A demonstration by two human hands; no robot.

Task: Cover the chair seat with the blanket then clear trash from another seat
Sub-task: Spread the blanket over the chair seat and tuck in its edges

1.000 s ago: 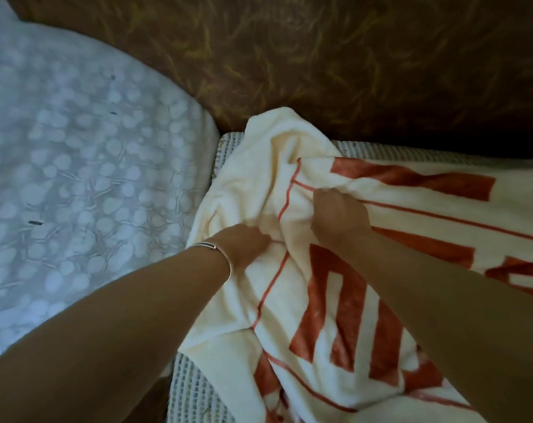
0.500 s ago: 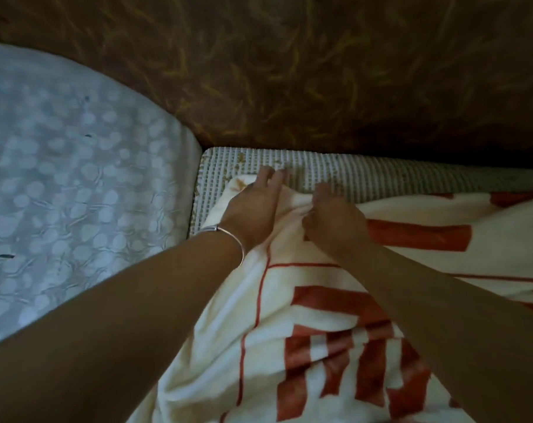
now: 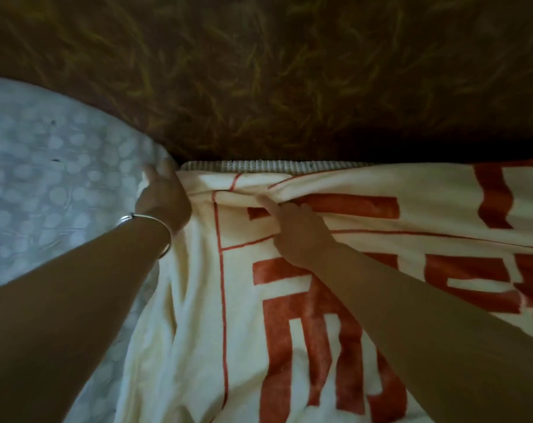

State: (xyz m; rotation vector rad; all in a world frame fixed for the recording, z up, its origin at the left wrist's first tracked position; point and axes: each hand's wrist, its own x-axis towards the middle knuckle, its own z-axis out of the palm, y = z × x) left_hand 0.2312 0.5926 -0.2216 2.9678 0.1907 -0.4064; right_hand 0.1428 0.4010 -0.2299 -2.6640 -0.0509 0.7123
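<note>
A cream blanket (image 3: 198,346) with a red block pattern lies spread over the chair seat. Only a thin strip of the seat's woven cover (image 3: 253,165) shows along the back edge. My left hand (image 3: 163,199), with a silver bangle on the wrist, is at the blanket's back left corner, fingers pushed down between the seat and the neighbouring cushion. My right hand (image 3: 298,227) rests on the blanket near its back edge, index finger extended onto a fold; I cannot tell whether it pinches the cloth.
A pale grey-blue cushion (image 3: 51,190) with a white spotted pattern sits directly left of the seat. A dark brown backrest (image 3: 274,80) with yellowish streaks rises behind both seats. No trash is in view.
The blanket has been pulled back and flattened until it nearly reaches the backrest. My left hand moved left to the corner by the cushion. My right hand stayed near the back edge.
</note>
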